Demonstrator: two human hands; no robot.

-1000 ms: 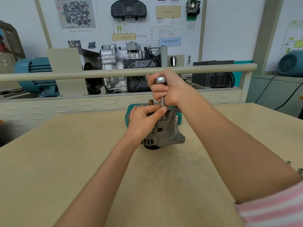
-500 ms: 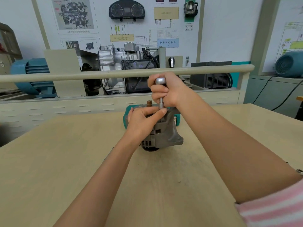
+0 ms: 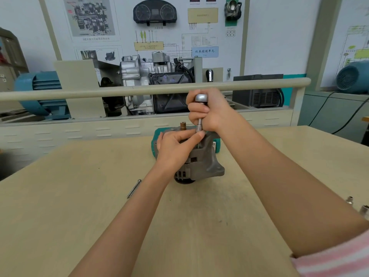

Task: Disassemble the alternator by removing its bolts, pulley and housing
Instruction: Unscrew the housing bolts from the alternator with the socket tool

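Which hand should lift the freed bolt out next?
Left, probably. The left hand already has fingertips at the silver socket driver's lower shaft atop the grey cast-metal alternator; the right hand grips the driver's handle.

Under the left hand [image 3: 175, 148] the alternator [image 3: 201, 162] is dull grey, with a copper-brown stud [image 3: 183, 124] just above that hand's knuckles. The right hand [image 3: 209, 110] grips a silver, shiny tool [image 3: 200, 108]. Behind both hands lies a teal case [image 3: 156, 140]. The table [image 3: 79, 206] is pale beige, as is the rail [image 3: 99, 91] beyond the hands. Left of the left forearm lies a silver bolt [image 3: 133, 188]. The sleeve [image 3: 339, 258] on the right arm is pink-and-white striped.
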